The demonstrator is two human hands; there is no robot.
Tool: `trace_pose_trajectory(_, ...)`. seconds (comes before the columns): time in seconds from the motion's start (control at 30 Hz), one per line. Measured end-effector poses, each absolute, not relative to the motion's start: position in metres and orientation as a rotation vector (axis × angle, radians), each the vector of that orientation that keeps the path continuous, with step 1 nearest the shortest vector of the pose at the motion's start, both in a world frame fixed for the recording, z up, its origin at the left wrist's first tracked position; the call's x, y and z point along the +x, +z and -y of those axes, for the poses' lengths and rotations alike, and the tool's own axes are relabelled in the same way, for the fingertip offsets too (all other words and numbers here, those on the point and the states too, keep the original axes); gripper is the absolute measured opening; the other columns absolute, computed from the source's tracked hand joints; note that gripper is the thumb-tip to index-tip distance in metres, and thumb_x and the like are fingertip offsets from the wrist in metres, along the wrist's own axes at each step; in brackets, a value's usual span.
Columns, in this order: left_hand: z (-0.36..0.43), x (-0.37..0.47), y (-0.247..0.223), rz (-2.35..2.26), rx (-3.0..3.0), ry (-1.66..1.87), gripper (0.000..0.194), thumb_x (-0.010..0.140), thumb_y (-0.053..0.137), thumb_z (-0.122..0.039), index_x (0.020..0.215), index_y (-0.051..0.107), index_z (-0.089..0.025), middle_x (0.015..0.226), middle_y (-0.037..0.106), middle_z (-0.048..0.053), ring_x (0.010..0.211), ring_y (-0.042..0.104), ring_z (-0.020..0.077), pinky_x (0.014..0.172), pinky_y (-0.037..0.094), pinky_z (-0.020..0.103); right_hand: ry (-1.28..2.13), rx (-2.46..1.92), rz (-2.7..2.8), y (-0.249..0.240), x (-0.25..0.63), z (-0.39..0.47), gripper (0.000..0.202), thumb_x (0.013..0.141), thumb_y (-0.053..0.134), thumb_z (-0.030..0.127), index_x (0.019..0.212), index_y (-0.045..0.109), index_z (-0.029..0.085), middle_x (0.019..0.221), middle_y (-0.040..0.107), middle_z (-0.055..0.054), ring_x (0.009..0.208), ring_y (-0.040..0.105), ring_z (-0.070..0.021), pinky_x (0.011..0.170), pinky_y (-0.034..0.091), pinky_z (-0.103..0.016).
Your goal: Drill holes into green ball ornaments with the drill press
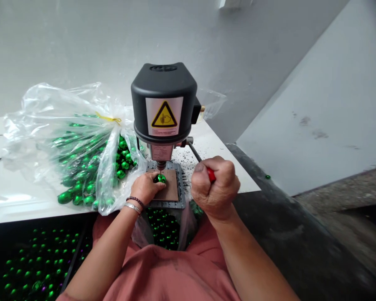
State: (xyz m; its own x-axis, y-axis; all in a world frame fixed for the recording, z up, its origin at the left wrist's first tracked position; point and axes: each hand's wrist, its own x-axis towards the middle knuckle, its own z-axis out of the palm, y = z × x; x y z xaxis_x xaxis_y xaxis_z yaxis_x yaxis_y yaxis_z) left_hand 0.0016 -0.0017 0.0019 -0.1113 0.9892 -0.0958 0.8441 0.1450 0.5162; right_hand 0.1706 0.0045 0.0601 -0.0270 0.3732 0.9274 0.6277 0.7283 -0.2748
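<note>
A dark drill press [164, 100] with a yellow warning label stands on the white table. Under its bit, on a brown board [171, 190] over the grey metal base, sits a shiny green ball [161, 178]. My left hand [146, 186] grips that ball between thumb and fingers, with the bit at the ball's top. The fingers of my right hand [215, 184] are wrapped round the red knob [211, 174] of the press's lever, to the right of the machine.
Left of the press, a clear plastic bag [50, 108] full of green balls lies on the white table [235, 167]. Dark shavings are scattered behind the base. More green balls [164, 228] lie below the table edge, between my legs and at lower left. One ball [268, 177] rests on the floor.
</note>
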Motion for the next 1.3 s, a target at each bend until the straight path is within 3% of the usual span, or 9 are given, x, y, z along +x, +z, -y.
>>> trace_pose_trajectory(0.23, 0.004, 0.002, 0.002, -2.011, 1.756, 0.499, 0.025, 0.071, 0.060, -0.038, 0.092, 0.068, -0.027, 0.087, 0.069, 0.002, 0.075, 0.059, 0.0175, 0.063, 0.036, 0.025, -0.190, -0.780, 1.601, 0.049, 0.168, -0.006, 0.017, 0.071, 0.048, 0.011, 0.082, 0.041, 0.022, 0.062, 0.043, 0.003, 0.056, 0.042, -0.0095, 0.053, 0.036, -0.026)
trace_pose_trajectory(0.47, 0.002, 0.001, 0.000, -2.039, 1.719, 0.487, 0.034, 0.069, 0.062, -0.041, 0.100, 0.067, -0.027, 0.099, 0.069, 0.005, 0.085, 0.061, 0.0201, 0.067, 0.039, 0.025, -0.114, -0.710, 1.589, 0.027, 0.165, -0.004, 0.022, 0.070, 0.047, 0.009, 0.086, 0.040, 0.022, 0.063, 0.043, 0.004, 0.054, 0.044, -0.0093, 0.051, 0.038, -0.024)
trace_pose_trajectory(0.63, 0.003, 0.002, -0.002, -2.043, 1.710, 0.516, 0.035, 0.069, 0.062, -0.039, 0.101, 0.067, -0.025, 0.098, 0.069, 0.006, 0.084, 0.062, 0.0216, 0.068, 0.041, 0.027, -0.177, -0.814, 1.472, 0.076, 0.161, -0.014, 0.006, 0.077, 0.047, 0.016, 0.076, 0.044, 0.021, 0.061, 0.044, 0.003, 0.053, 0.041, -0.0078, 0.049, 0.033, -0.022)
trace_pose_trajectory(0.8, 0.012, 0.001, -0.004, -2.035, 1.710, 0.645, 0.040, 0.068, 0.064, -0.034, 0.106, 0.065, -0.021, 0.100, 0.068, 0.008, 0.088, 0.061, 0.0221, 0.076, 0.043, 0.030, 0.046, -1.043, 1.498, 0.139, 0.156, -0.041, 0.025, 0.084, 0.042, 0.031, 0.063, 0.035, 0.020, 0.055, 0.036, 0.005, 0.051, 0.033, -0.0062, 0.054, 0.032, -0.022)
trace_pose_trajectory(1.03, 0.048, -0.005, 0.010, -1.783, 1.734, 0.632, 0.043, 0.066, 0.066, -0.030, 0.108, 0.064, -0.020, 0.108, 0.065, 0.005, 0.092, 0.060, 0.0193, 0.083, 0.044, 0.028, 0.106, -1.121, 1.505, 0.147, 0.155, -0.055, 0.030, 0.086, 0.039, 0.032, 0.060, 0.034, 0.018, 0.054, 0.035, 0.006, 0.054, 0.030, -0.0051, 0.059, 0.030, -0.023)
trace_pose_trajectory(1.2, 0.060, -0.008, 0.016, -1.567, 1.492, 0.586, 0.051, 0.058, 0.073, -0.043, 0.101, 0.067, -0.018, 0.105, 0.067, 0.007, 0.098, 0.059, 0.0237, 0.087, 0.043, 0.031, 0.097, -1.074, 1.508, 0.145, 0.156, -0.056, 0.028, 0.085, 0.039, 0.031, 0.061, 0.038, 0.017, 0.055, 0.038, 0.005, 0.056, 0.035, -0.0056, 0.058, 0.028, -0.024)
trace_pose_trajectory(1.3, 0.057, -0.007, 0.015, -1.501, 0.997, 0.900, 0.047, 0.067, 0.061, -0.057, 0.087, 0.066, -0.015, 0.082, 0.067, 0.006, 0.080, 0.061, 0.0185, 0.071, 0.048, 0.028, 0.107, -1.055, 1.515, 0.145, 0.156, -0.057, 0.027, 0.085, 0.041, 0.031, 0.061, 0.039, 0.018, 0.056, 0.039, 0.005, 0.057, 0.037, -0.0057, 0.059, 0.030, -0.023)
